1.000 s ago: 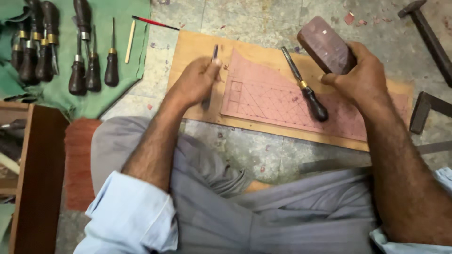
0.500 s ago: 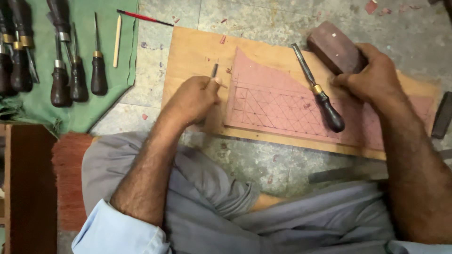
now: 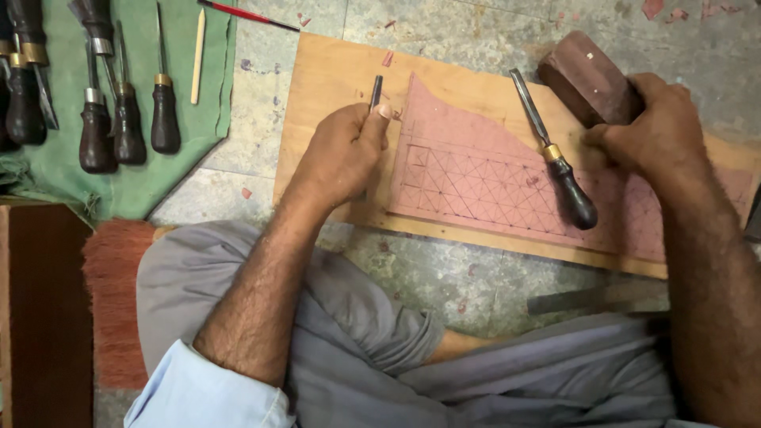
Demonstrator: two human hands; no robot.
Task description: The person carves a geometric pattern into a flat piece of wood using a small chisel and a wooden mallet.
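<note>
The left hand (image 3: 342, 154) is closed around a small punch (image 3: 375, 91). The thin dark metal tip sticks up out of the fist, and the thumb presses on it. The fist rests on the board (image 3: 333, 79), right at the left edge of the pink sheet (image 3: 476, 127).

The right hand (image 3: 654, 131) is wrapped tight around a brown block (image 3: 583, 75). The block sticks out of the hand toward the top, above the far edge of the board.

The pink sheet lies flat on the board. It has a grid of thin lines with crosses drawn on it. A chisel (image 3: 551, 154) lies on the sheet between the two hands. Its dark handle points toward the person and its metal blade points away. The right hand is just beside its handle.

The board sits on a gray stone floor (image 3: 476, 269). To the left, a green cloth (image 3: 206, 103) holds a row of tools (image 3: 119, 119) with dark handles. A red pencil (image 3: 246, 14) lies near the top of the cloth. A reddish brush (image 3: 119, 301) lies by the person's knee.
</note>
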